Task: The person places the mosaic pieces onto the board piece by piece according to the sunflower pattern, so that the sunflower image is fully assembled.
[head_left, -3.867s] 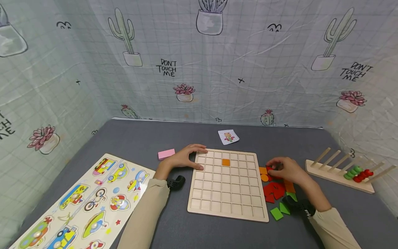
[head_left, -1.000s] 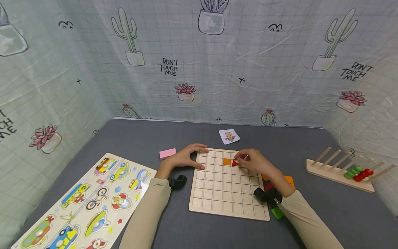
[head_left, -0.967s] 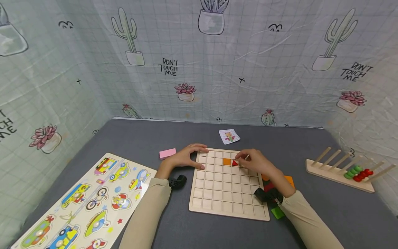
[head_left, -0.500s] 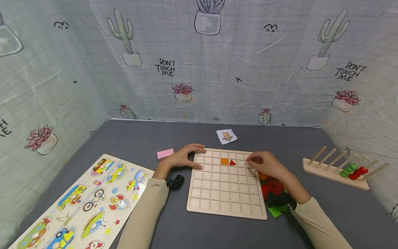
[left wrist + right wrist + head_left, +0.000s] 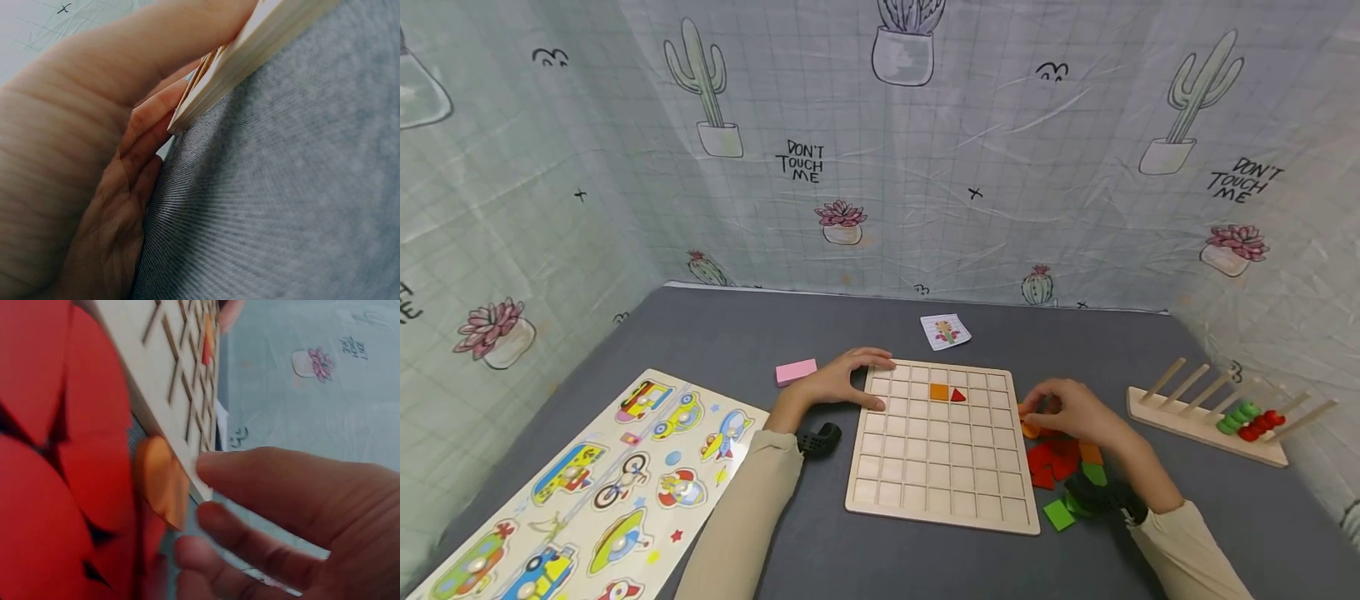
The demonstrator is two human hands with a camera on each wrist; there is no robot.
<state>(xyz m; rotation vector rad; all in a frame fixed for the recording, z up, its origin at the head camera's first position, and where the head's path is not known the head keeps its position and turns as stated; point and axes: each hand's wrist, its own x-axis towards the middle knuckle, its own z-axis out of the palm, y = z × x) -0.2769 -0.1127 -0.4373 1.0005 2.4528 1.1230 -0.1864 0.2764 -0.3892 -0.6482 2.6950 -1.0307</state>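
While L hand (image 5: 835, 383) rests spread on 1 board (image 5: 928, 456) w/ 2 pcs (image 5: 939, 392), R hand (image 5: 1075, 408) gapes.

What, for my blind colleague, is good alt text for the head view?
A person's left hand touches the edge of a gridded wooden board bearing an orange square and red triangle; the right hand is at loose colored pieces beside it.

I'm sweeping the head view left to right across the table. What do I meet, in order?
Vehicle puzzle board → pink block → orange square → red triangle → right hand → peg rack.
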